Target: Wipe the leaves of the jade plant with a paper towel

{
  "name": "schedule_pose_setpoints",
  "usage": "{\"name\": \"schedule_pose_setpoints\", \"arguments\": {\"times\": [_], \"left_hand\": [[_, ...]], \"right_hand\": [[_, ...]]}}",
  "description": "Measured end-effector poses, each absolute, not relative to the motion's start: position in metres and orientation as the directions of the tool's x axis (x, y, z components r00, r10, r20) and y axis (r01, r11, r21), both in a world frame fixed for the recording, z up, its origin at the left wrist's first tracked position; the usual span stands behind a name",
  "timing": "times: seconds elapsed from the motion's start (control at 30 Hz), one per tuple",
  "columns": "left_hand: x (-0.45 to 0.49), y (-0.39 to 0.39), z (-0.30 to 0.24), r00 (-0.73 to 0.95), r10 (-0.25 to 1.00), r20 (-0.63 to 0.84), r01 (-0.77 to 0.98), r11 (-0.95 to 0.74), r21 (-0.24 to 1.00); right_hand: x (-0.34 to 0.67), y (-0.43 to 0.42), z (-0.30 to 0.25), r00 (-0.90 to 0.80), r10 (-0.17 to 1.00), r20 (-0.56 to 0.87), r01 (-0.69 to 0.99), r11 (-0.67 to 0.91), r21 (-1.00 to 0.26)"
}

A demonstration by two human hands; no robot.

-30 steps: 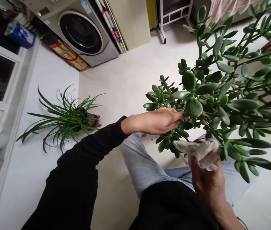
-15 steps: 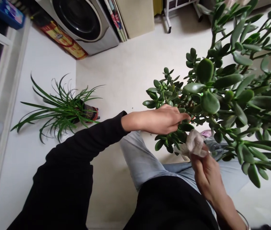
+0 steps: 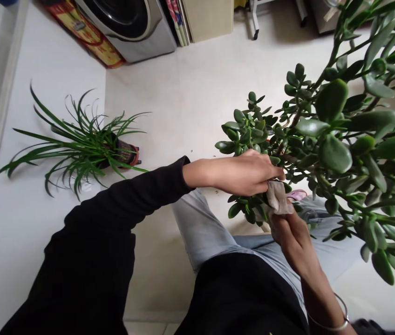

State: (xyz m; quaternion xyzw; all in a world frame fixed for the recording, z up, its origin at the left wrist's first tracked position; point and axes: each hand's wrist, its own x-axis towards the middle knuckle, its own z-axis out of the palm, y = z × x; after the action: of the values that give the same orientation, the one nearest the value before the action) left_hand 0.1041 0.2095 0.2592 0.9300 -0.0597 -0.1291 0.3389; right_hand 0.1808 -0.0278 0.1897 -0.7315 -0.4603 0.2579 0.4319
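Note:
A large jade plant (image 3: 337, 153) with thick, glossy green leaves fills the right side of the head view. Among its lower left leaves is my left hand (image 3: 249, 173), fingers bent closed over part of the plant; what exactly they grip is hidden behind the knuckles. My right hand (image 3: 293, 235) comes up from below and pinches a crumpled, whitish cloth (image 3: 277, 197). The cloth lies against a leaf just under my left fingertips, largely covering it.
A potted spider plant (image 3: 96, 149) stands on the floor by the white wall at left. Behind are a washing machine (image 3: 131, 28), a patterned red-yellow box (image 3: 85, 32), upright boards (image 3: 207, 21) and a wheeled white rack (image 3: 254, 23). Small dark specks dot the floor.
The cloth in my right hand has moved up and left, closer to my left fingertips, onto the leaf there. My left hand stays at nearly the same leaves. The whole view has shifted slightly.

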Motion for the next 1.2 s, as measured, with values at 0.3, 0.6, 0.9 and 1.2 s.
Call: {"name": "schedule_pose_setpoints", "arguments": {"times": [0.3,0.6,0.9,1.2], "left_hand": [[0.105,0.211,0.262,0.97,-0.174,-0.171,-0.021,-0.759,0.651],[0.105,0.208,0.261,0.963,-0.17,-0.21,0.008,-0.759,0.652],[0.105,0.213,0.269,0.942,-0.165,-0.291,0.081,-0.732,0.677],[0.101,0.216,0.267,0.941,-0.185,-0.283,0.071,-0.711,0.7]], "right_hand": [[0.177,-0.028,0.181,0.539,0.841,0.047,0.448,-0.239,-0.861],[0.176,-0.032,0.179,0.564,0.825,-0.031,0.347,-0.272,-0.898],[0.161,-0.064,0.165,0.687,0.72,-0.099,0.228,-0.342,-0.912],[0.15,-0.1,0.163,0.591,0.8,0.107,0.442,-0.21,-0.872]]}}
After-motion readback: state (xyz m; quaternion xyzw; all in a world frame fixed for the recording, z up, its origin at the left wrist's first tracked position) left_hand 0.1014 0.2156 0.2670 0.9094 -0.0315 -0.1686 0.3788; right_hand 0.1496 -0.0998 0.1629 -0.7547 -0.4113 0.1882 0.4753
